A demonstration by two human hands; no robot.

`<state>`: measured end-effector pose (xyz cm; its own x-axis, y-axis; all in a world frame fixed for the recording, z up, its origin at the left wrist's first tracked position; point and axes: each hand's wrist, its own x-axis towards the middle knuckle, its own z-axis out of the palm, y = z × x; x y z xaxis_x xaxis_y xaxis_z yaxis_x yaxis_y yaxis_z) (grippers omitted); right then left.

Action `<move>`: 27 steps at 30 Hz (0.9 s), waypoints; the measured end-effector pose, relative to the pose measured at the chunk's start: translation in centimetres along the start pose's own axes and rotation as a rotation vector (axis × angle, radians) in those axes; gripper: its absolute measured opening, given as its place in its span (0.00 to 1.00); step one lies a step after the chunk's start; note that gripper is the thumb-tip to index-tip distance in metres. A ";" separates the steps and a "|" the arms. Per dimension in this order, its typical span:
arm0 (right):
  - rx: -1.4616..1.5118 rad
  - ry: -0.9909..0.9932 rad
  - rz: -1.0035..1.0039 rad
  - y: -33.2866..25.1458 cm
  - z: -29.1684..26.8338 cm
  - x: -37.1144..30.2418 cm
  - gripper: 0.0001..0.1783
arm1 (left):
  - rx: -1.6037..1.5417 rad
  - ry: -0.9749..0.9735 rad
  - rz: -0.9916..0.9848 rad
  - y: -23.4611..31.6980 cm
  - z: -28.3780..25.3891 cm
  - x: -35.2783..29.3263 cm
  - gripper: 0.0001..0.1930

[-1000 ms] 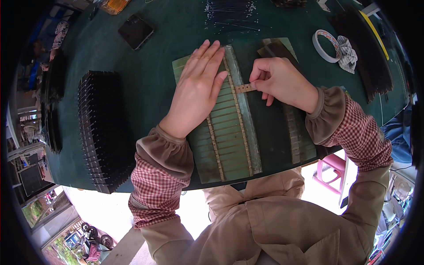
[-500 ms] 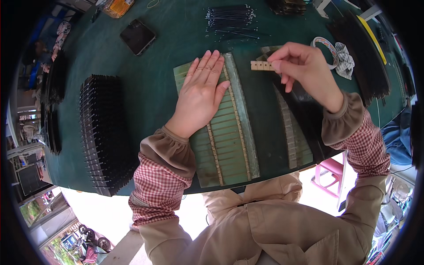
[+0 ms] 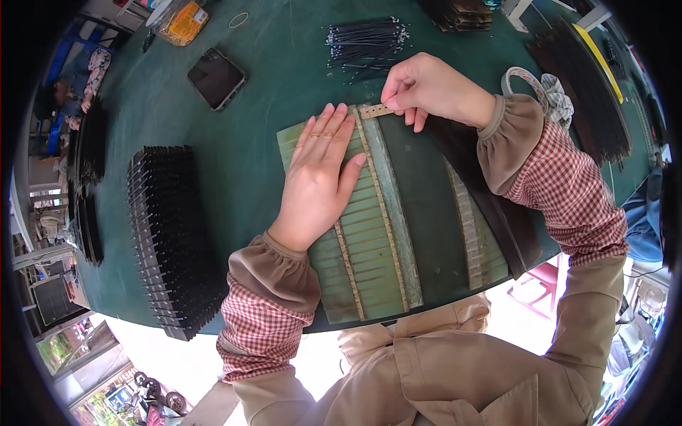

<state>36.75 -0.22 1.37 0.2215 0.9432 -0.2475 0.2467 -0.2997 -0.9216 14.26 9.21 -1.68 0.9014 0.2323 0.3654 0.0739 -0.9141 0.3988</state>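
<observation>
My left hand (image 3: pixel 316 177) lies flat, fingers stretched, on a pale green ribbed board (image 3: pixel 373 284) at the table's near edge. Two narrow tan notched strips run lengthwise along this board, and a pale greenish bar (image 3: pixel 401 220) borders its right side. Between thumb and fingertips, my right hand (image 3: pixel 433 92) pinches a short tan strip with small dark holes (image 3: pixel 375 111). The free end of that piece is at the far top of the board's right-hand strip; whether they touch I cannot tell.
Stacked black spiky strips (image 3: pixel 170 234) stand at left. A second greenish panel (image 3: pixel 490 248) lies at right, partly under a dark sheet (image 3: pixel 490 192). Farther off are a phone (image 3: pixel 216 78), a bundle of thin dark rods (image 3: pixel 364 46), a tape roll (image 3: pixel 522 79) and a plastic jar (image 3: pixel 181 21).
My right hand has moved left with the short tan strip, bringing it from above the gap to the board's far right corner. My left hand stays flat on the board.
</observation>
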 end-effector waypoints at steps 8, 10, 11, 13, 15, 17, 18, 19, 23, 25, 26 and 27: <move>-0.111 -0.011 -0.015 -0.3 0.1 0.7 0.05 | -0.028 -0.004 -0.010 -0.1 -0.3 0.2 0.24; -0.117 -0.004 -0.016 -0.4 0.3 0.5 0.04 | -0.033 -0.006 -0.010 -0.1 -0.3 0.2 0.24; -0.119 0.002 -0.017 -0.3 0.3 0.5 0.04 | -0.030 -0.007 -0.010 -0.1 -0.3 0.2 0.24; -0.126 0.000 -0.011 -0.2 0.4 0.7 0.04 | -0.043 -0.021 -0.007 -0.2 -0.2 0.2 0.24; -0.144 -0.005 0.006 -0.2 0.4 0.9 0.04 | -0.051 -0.028 -0.005 -0.1 -0.2 0.2 0.24; -0.161 0.002 0.010 -0.4 0.6 0.9 0.03 | -0.062 -0.014 -0.017 0.1 -0.4 0.3 0.24; -0.178 0.007 0.013 -0.6 0.6 0.9 0.03 | -0.067 -0.008 -0.022 0.2 -0.4 0.4 0.23; -0.194 0.013 0.017 -0.6 0.6 0.9 0.03 | -0.069 -0.009 -0.021 0.2 -0.5 0.4 0.23; -0.168 0.037 -0.002 -0.4 0.9 0.8 0.03 | -0.021 -0.012 -0.017 -0.3 -0.5 0.8 0.23; -0.165 0.040 -0.004 -0.3 1.0 0.7 0.03 | 0.006 -0.016 0.000 -0.5 -0.4 0.9 0.24; -0.162 0.043 -0.006 -0.3 1.0 0.7 0.03 | 0.019 -0.018 0.007 -0.5 -0.3 0.9 0.24; -0.160 0.046 -0.008 -0.3 1.0 0.7 0.03 | 0.019 -0.018 0.005 -0.5 -0.4 1.0 0.24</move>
<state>35.84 0.71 1.16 0.2610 0.9393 -0.2226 0.3950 -0.3143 -0.8633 14.94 10.01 -1.23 0.9095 0.2213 0.3519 0.0769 -0.9214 0.3809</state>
